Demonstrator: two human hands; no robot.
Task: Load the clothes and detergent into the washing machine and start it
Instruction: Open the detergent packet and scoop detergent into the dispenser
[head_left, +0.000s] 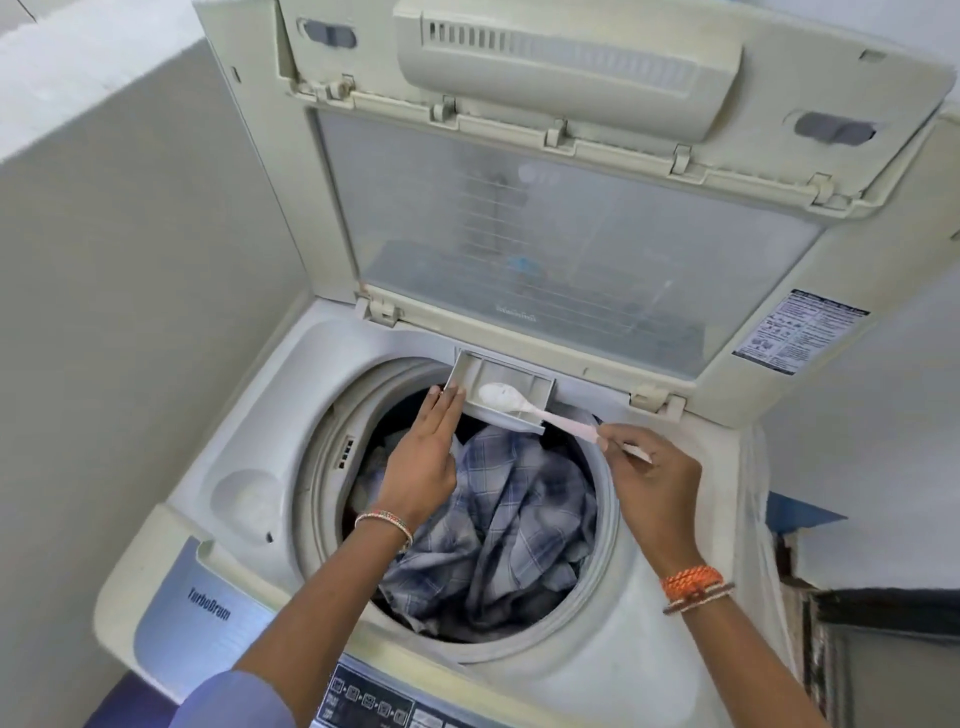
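Holding a powder-filled spoon (511, 402) over the detergent drawer (519, 382), right hand (652, 480) grip pinched on its handle; left hand (423, 457) fingers straight against the drawer's left end, above the checked clothes (498, 525).

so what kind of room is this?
Probably a home laundry corner: a top-loading washing machine with its lid raised, checked clothes in the drum, plain painted walls close around it.

I see cream matt plastic on the washing machine (249, 415), a translucent smooth lid window (545, 249), soft checked cloth shirt (498, 525), a glossy white plastic spoon (524, 405), a powder-dusted plastic detergent drawer (467, 371), glossy control panel (374, 701)
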